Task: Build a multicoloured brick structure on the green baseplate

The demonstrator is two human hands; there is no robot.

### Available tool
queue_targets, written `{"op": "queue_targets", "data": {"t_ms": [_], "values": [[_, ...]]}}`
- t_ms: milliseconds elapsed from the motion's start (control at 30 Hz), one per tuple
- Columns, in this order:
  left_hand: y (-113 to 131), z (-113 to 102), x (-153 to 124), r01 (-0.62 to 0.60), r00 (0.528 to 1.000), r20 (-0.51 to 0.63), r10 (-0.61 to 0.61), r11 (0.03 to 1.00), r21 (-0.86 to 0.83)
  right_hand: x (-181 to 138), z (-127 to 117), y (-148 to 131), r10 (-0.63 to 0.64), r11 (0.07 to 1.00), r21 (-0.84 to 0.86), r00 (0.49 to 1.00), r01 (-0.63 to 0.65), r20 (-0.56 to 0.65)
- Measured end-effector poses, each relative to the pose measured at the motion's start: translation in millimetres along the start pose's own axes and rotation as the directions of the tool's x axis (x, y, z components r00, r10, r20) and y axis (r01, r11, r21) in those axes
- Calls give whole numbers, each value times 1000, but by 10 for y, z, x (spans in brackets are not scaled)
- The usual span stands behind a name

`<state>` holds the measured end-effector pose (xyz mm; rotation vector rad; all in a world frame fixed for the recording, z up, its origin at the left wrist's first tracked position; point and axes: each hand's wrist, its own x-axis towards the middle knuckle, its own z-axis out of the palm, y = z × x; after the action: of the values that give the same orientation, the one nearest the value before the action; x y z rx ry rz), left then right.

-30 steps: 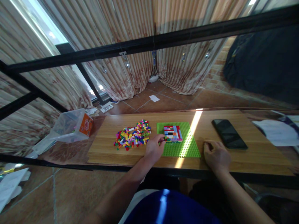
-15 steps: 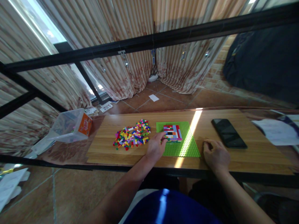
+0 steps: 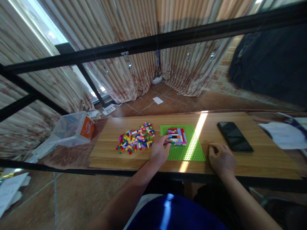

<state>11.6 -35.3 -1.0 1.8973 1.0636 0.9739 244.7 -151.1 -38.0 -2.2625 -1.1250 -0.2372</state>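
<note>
A green baseplate (image 3: 189, 151) lies on the wooden table (image 3: 263, 156), with a small multicoloured brick build (image 3: 177, 136) on its far part. My left hand (image 3: 160, 150) rests at the plate's left edge, fingers pinched at the build's left side on something I cannot make out. A heap of loose coloured bricks (image 3: 136, 139) lies just left of that hand. My right hand (image 3: 222, 159) rests on the table to the right of the plate, fingers curled, nothing visible in it.
A black phone (image 3: 234, 136) lies right of the plate, white papers (image 3: 285, 135) at the far right. A clear plastic box with an orange label (image 3: 73, 127) sits off the table's left end. A black metal bar (image 3: 153, 43) crosses the view above.
My left hand has crept slightly up and right along the plate's left edge, closer to the build. My right hand has stayed put.
</note>
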Motion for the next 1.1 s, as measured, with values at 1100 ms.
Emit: {"op": "queue_targets", "data": {"t_ms": [1100], "values": [[-40,69,65,165,984,-50,-170,982,-93,1,0,1,5,1000,-6,1000,-5,0]]}}
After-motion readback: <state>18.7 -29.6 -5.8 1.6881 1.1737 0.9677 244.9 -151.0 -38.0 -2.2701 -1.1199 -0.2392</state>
